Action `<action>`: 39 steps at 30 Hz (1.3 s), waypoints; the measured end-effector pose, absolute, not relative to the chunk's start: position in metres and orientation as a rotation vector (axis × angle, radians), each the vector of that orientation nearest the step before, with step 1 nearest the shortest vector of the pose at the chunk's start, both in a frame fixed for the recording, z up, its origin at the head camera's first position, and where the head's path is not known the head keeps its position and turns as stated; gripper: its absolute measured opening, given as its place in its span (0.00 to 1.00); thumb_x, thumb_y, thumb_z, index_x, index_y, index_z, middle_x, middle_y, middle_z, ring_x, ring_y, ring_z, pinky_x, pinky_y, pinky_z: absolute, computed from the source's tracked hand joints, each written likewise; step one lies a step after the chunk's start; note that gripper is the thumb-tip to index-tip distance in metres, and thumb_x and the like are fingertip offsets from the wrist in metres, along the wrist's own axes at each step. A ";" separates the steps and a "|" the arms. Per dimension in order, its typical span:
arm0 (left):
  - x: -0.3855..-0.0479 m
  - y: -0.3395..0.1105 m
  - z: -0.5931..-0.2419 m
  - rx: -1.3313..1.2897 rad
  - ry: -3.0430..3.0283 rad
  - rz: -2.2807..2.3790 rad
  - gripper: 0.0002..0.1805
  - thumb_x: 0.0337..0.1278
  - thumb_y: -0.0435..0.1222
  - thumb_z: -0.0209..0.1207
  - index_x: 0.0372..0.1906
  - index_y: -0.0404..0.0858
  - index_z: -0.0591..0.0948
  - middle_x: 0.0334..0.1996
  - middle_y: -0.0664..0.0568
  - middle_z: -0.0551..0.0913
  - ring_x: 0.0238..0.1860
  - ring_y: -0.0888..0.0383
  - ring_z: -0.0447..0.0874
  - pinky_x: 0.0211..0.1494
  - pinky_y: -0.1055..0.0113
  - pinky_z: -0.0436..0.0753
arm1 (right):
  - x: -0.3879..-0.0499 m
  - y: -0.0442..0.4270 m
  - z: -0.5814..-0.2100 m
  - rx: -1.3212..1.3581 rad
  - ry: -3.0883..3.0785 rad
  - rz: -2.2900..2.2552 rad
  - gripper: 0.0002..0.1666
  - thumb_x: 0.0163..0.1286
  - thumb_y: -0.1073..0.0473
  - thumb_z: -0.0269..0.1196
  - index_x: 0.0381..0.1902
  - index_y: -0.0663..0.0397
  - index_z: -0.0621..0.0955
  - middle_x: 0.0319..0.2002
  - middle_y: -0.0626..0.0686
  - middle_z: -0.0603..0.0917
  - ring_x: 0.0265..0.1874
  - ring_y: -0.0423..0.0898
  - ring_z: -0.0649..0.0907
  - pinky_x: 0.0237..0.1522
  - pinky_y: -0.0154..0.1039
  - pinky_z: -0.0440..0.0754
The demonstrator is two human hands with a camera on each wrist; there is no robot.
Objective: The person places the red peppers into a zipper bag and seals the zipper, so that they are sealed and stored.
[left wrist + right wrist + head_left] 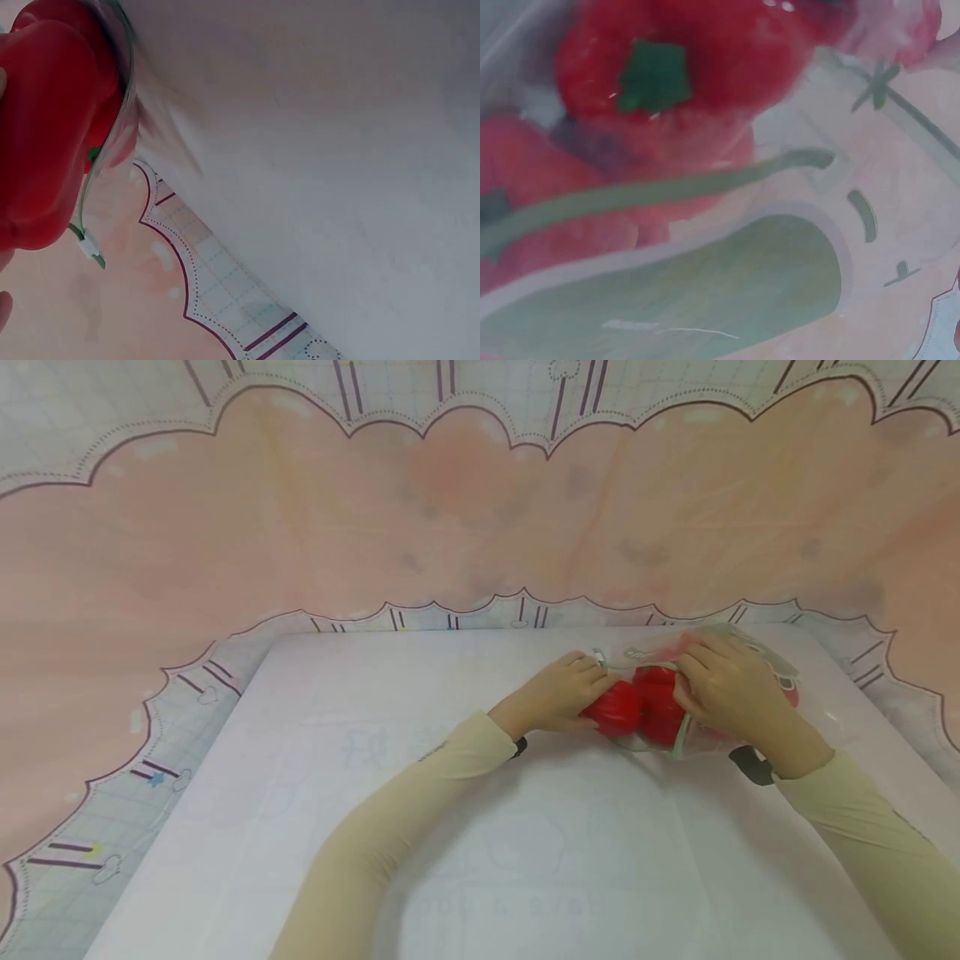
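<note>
On the right of the white table lies a clear bag (678, 743) with green edging and a printed pattern. My left hand (566, 693) holds a red bell pepper (617, 708) at the bag's mouth; the same pepper (45, 127) fills the left side of the left wrist view. Another red bell pepper (660, 706) sits right beside it, just inside the opening. My right hand (723, 689) grips the bag's rim from above. More red peppers with green stems (656, 75) show inside the bag in the right wrist view, partly blurred by the plastic.
The white tabletop (300, 760) stretches to the left and toward me. A patterned peach and pale blue cloth (375, 527) hangs behind the table and along its sides. A drawstring end with a white toggle (88, 244) dangles from the bag's mouth.
</note>
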State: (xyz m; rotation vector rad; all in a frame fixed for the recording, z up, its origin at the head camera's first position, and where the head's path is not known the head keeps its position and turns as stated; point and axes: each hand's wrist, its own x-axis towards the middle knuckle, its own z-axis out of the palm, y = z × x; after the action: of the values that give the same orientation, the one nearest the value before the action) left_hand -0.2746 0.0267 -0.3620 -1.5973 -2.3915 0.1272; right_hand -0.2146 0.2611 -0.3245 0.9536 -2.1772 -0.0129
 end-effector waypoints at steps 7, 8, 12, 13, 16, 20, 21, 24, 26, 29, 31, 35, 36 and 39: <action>-0.273 0.038 -0.364 -1.646 -2.395 0.085 0.35 0.55 0.52 0.60 0.66 0.41 0.68 0.60 0.53 0.76 0.62 0.56 0.70 0.72 0.60 0.63 | -0.215 0.262 -0.325 0.952 -2.183 -0.018 0.13 0.56 0.62 0.48 0.21 0.67 0.74 0.22 0.61 0.78 0.30 0.59 0.78 0.36 0.52 0.81; -0.273 0.039 -0.365 -1.648 -2.392 0.081 0.35 0.55 0.52 0.60 0.66 0.41 0.67 0.60 0.53 0.75 0.63 0.56 0.70 0.72 0.61 0.62 | -0.215 0.263 -0.326 0.951 -2.187 -0.021 0.12 0.55 0.62 0.49 0.21 0.67 0.74 0.23 0.61 0.78 0.31 0.59 0.78 0.36 0.52 0.81; -0.274 0.043 -0.367 -1.648 -2.378 0.069 0.35 0.55 0.51 0.61 0.66 0.41 0.68 0.61 0.54 0.75 0.62 0.57 0.70 0.72 0.62 0.62 | -0.214 0.264 -0.325 0.945 -2.205 -0.035 0.10 0.53 0.62 0.53 0.22 0.67 0.75 0.23 0.61 0.79 0.31 0.59 0.79 0.38 0.53 0.82; -0.273 0.044 -0.368 -1.647 -2.378 0.068 0.35 0.55 0.50 0.61 0.65 0.41 0.68 0.60 0.54 0.75 0.62 0.57 0.70 0.72 0.62 0.62 | -0.214 0.264 -0.325 0.943 -2.207 -0.039 0.10 0.52 0.62 0.53 0.22 0.67 0.75 0.23 0.62 0.79 0.31 0.59 0.79 0.38 0.53 0.82; -0.274 0.045 -0.368 -1.647 -2.355 0.063 0.34 0.55 0.50 0.61 0.65 0.41 0.69 0.61 0.53 0.75 0.63 0.57 0.69 0.71 0.64 0.63 | -0.214 0.264 -0.325 0.937 -2.218 -0.045 0.08 0.50 0.63 0.56 0.22 0.67 0.75 0.23 0.62 0.79 0.30 0.58 0.79 0.39 0.54 0.82; -0.275 0.047 -0.371 -1.627 -2.308 0.076 0.32 0.55 0.50 0.61 0.64 0.43 0.70 0.61 0.53 0.74 0.63 0.57 0.68 0.71 0.66 0.63 | -0.213 0.265 -0.324 0.931 -2.228 -0.049 0.08 0.49 0.64 0.58 0.23 0.67 0.75 0.24 0.62 0.80 0.30 0.58 0.80 0.40 0.54 0.83; -0.275 0.048 -0.372 -1.618 -2.303 0.081 0.33 0.55 0.51 0.61 0.64 0.44 0.70 0.61 0.53 0.73 0.63 0.56 0.68 0.71 0.66 0.64 | -0.213 0.265 -0.323 0.930 -2.229 -0.048 0.08 0.48 0.63 0.59 0.23 0.67 0.75 0.24 0.62 0.81 0.30 0.58 0.80 0.40 0.55 0.83; -0.275 0.051 -0.374 -1.589 -2.293 0.114 0.33 0.54 0.52 0.61 0.64 0.44 0.70 0.59 0.52 0.74 0.62 0.56 0.69 0.69 0.65 0.67 | -0.212 0.264 -0.323 0.925 -2.232 -0.045 0.09 0.48 0.63 0.58 0.23 0.67 0.76 0.25 0.62 0.81 0.31 0.59 0.80 0.39 0.55 0.83; -0.275 0.054 -0.375 -1.576 -2.299 0.123 0.32 0.55 0.52 0.61 0.64 0.44 0.71 0.58 0.52 0.74 0.60 0.57 0.71 0.67 0.65 0.70 | -0.212 0.264 -0.323 0.922 -2.231 -0.042 0.09 0.49 0.63 0.57 0.23 0.67 0.76 0.25 0.62 0.81 0.31 0.59 0.80 0.40 0.55 0.83; -0.275 0.058 -0.378 -1.564 -2.300 0.117 0.31 0.55 0.51 0.61 0.63 0.42 0.72 0.57 0.51 0.75 0.58 0.57 0.73 0.64 0.66 0.72 | -0.212 0.264 -0.323 0.919 -2.229 -0.030 0.10 0.51 0.62 0.55 0.23 0.67 0.76 0.24 0.62 0.81 0.32 0.60 0.81 0.41 0.56 0.82; -0.275 0.059 -0.379 -1.564 -2.282 0.094 0.29 0.57 0.49 0.60 0.62 0.41 0.73 0.56 0.51 0.75 0.57 0.57 0.74 0.63 0.68 0.73 | -0.212 0.264 -0.323 0.920 -2.223 -0.021 0.11 0.53 0.62 0.53 0.24 0.68 0.76 0.24 0.62 0.80 0.32 0.60 0.81 0.43 0.57 0.81; -0.276 0.057 -0.379 -1.561 -2.219 0.079 0.22 0.63 0.40 0.55 0.61 0.39 0.74 0.58 0.50 0.76 0.59 0.56 0.75 0.63 0.69 0.73 | -0.213 0.264 -0.324 0.925 -2.204 -0.008 0.14 0.56 0.61 0.48 0.24 0.68 0.76 0.23 0.62 0.79 0.31 0.60 0.80 0.43 0.57 0.81; -0.276 0.057 -0.379 -1.558 -2.207 0.085 0.20 0.64 0.38 0.53 0.60 0.39 0.74 0.58 0.51 0.77 0.59 0.56 0.75 0.64 0.68 0.73 | -0.213 0.264 -0.324 0.927 -2.201 -0.008 0.15 0.57 0.60 0.47 0.24 0.68 0.75 0.23 0.62 0.79 0.30 0.60 0.80 0.42 0.57 0.81; -0.276 0.054 -0.379 -1.540 -2.187 0.137 0.19 0.67 0.34 0.47 0.60 0.41 0.75 0.59 0.52 0.77 0.60 0.56 0.74 0.64 0.68 0.72 | -0.214 0.265 -0.325 0.932 -2.200 -0.007 0.16 0.57 0.60 0.47 0.23 0.68 0.75 0.23 0.62 0.79 0.31 0.60 0.80 0.42 0.57 0.81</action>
State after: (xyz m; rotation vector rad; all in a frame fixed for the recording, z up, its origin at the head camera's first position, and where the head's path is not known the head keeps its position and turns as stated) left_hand -0.2759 0.0544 -0.3785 -1.5400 -2.1874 0.1366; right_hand -0.2137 0.2646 -0.3246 0.9324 -2.1999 -0.0065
